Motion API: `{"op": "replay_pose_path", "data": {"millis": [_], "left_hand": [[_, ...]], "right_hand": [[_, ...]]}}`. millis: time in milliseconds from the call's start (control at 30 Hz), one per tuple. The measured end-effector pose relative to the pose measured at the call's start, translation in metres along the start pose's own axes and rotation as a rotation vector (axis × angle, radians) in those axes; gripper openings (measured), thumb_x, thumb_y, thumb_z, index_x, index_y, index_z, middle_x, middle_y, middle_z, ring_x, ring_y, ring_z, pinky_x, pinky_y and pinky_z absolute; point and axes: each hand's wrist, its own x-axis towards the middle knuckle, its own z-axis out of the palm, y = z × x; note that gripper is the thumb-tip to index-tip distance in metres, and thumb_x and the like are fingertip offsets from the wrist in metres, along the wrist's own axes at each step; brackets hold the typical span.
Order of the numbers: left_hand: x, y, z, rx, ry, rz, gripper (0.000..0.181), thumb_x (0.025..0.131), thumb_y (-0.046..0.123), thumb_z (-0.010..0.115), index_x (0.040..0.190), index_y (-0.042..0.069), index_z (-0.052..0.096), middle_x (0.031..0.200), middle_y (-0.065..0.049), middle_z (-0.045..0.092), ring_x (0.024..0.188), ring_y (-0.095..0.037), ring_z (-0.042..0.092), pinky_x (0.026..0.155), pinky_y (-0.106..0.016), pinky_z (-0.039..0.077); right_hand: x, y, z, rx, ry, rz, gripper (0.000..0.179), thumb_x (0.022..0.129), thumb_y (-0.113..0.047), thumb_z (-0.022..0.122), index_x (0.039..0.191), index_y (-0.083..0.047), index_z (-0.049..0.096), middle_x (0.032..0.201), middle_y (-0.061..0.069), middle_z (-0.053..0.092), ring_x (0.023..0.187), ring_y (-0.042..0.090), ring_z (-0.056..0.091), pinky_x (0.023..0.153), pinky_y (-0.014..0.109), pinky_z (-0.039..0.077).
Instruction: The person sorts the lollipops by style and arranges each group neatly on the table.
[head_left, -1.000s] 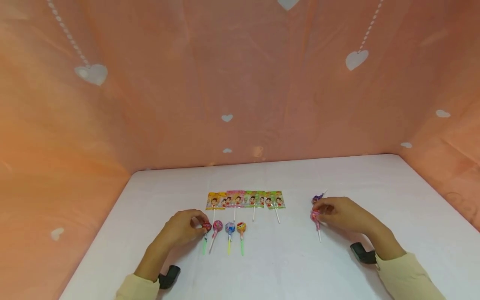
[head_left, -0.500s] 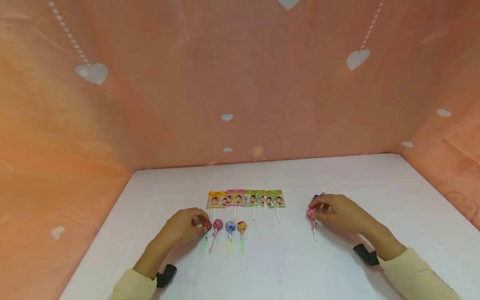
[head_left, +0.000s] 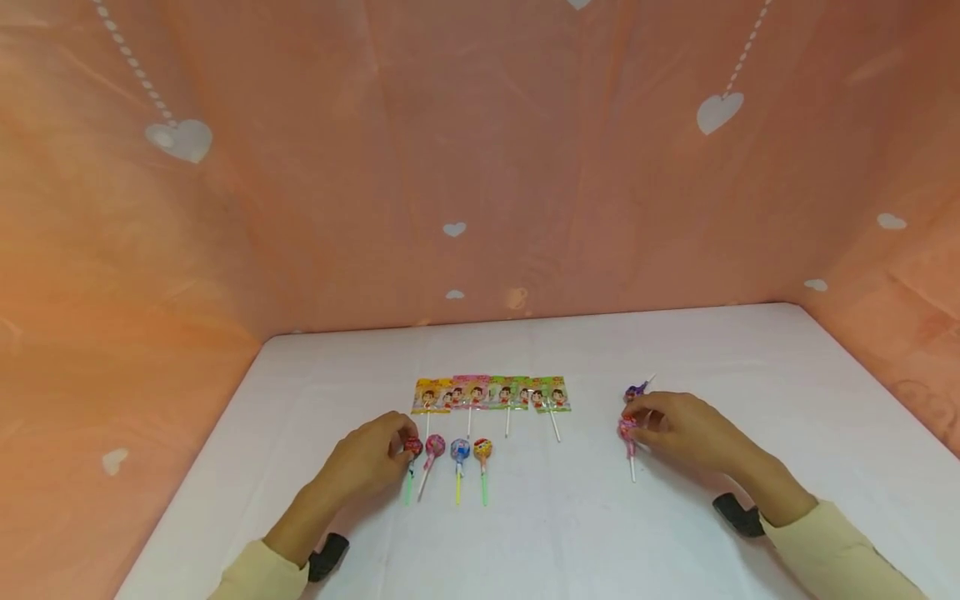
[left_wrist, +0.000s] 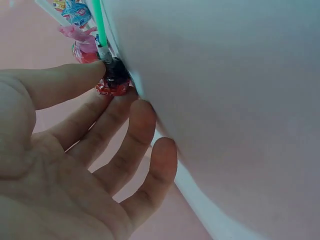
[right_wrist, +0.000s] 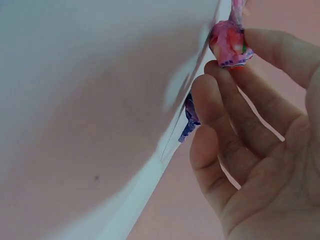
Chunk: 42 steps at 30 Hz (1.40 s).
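My left hand (head_left: pixel 369 458) pinches the ball of a dark red lollipop (left_wrist: pixel 114 86) with a green stick, at the left end of a row. Beside it in the row lie a pink lollipop (head_left: pixel 435 446), a blue one (head_left: pixel 460 450) with a yellow stick, and a yellow-orange one (head_left: pixel 483 449) with a green stick. Over on the right, my right hand (head_left: pixel 686 429) holds a pink lollipop (right_wrist: pixel 230 45) by its ball between thumb and fingers, its white stick toward me. A purple lollipop (head_left: pixel 636 391) lies just beyond those fingers, its stick pointing away.
Behind the row, flat-packed lollipops in yellow (head_left: pixel 429 396), pink (head_left: pixel 471 392) and green (head_left: pixel 508 393) wrappers lie side by side, sticks toward me. All rest on a white table (head_left: pixel 540 533). An orange curtain (head_left: pixel 480 167) with white hearts stands behind it.
My right hand shifted the pink lollipop slightly left, then a little back right, its stick now more upright in view. The left hand stays at the dark red lollipop.
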Motion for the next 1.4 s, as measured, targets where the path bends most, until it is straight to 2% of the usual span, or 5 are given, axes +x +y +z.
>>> {"op": "replay_pose_path", "data": {"millis": [500, 800, 1000, 1233, 1400], "left_hand": [[-0.002, 0.000, -0.005, -0.001, -0.012, 0.003, 0.021, 0.084, 0.011, 0.073, 0.103, 0.018, 0.067, 0.085, 0.002, 0.062, 0.075, -0.013, 0.053, 0.063, -0.032, 0.042], [0.000, 0.000, -0.006, 0.011, -0.024, 0.000, 0.021, 0.085, 0.012, 0.074, 0.104, 0.017, 0.068, 0.086, 0.001, 0.062, 0.075, -0.014, 0.053, 0.063, -0.032, 0.041], [0.001, 0.000, -0.007, 0.015, -0.031, 0.010, 0.020, 0.085, 0.012, 0.073, 0.103, 0.017, 0.068, 0.085, 0.001, 0.061, 0.074, -0.014, 0.052, 0.062, -0.031, 0.041], [0.001, 0.000, -0.008, 0.015, -0.035, 0.020, 0.020, 0.084, 0.011, 0.073, 0.103, 0.017, 0.069, 0.084, 0.002, 0.062, 0.073, -0.014, 0.052, 0.062, -0.031, 0.042], [0.001, 0.000, -0.007, 0.013, -0.037, 0.004, 0.021, 0.085, 0.013, 0.073, 0.105, 0.017, 0.069, 0.087, 0.002, 0.063, 0.075, -0.014, 0.053, 0.063, -0.032, 0.042]], "right_hand": [[0.006, -0.011, 0.005, 0.006, 0.030, -0.067, 0.012, 0.088, -0.025, 0.074, 0.100, -0.021, 0.073, 0.087, -0.018, 0.065, 0.080, -0.003, 0.057, 0.074, 0.025, 0.050], [0.014, -0.015, 0.010, -0.064, 0.035, -0.073, 0.013, 0.087, -0.023, 0.073, 0.100, -0.022, 0.073, 0.085, -0.018, 0.064, 0.079, -0.001, 0.057, 0.072, 0.025, 0.048], [0.016, -0.016, 0.015, -0.104, 0.033, -0.019, 0.014, 0.088, -0.026, 0.072, 0.103, -0.025, 0.072, 0.091, -0.018, 0.066, 0.082, 0.002, 0.057, 0.076, 0.029, 0.049], [0.011, -0.025, 0.025, -0.136, 0.092, 0.009, 0.018, 0.090, -0.026, 0.068, 0.108, -0.028, 0.070, 0.106, -0.015, 0.068, 0.093, 0.005, 0.061, 0.086, 0.038, 0.052], [0.007, -0.031, 0.031, -0.113, 0.109, 0.009, 0.019, 0.090, -0.028, 0.070, 0.109, -0.030, 0.070, 0.103, -0.017, 0.065, 0.093, 0.002, 0.060, 0.086, 0.036, 0.051]]}}
